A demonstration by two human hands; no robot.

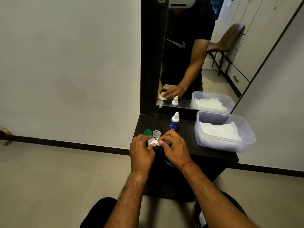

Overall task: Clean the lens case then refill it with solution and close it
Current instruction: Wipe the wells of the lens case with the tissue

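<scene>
The white lens case [152,141] sits between both hands at the near left part of the dark dresser top [185,142]. My left hand [141,148] grips its left end. My right hand [172,146] pinches its right end, thumb on the case; a scrap of white tissue seems to lie on it. Two loose caps lie just beyond the hands: a green one [147,132] and a clear one [156,133]. A small white and blue solution bottle [174,120] stands upright, capped, further back.
A clear plastic tub [246,143] holding white tissues fills the right side of the dresser top. A mirror [189,51] rises behind and reflects the hands, bottle and tub. Pale floor lies to the left, and a white wall stands beyond it.
</scene>
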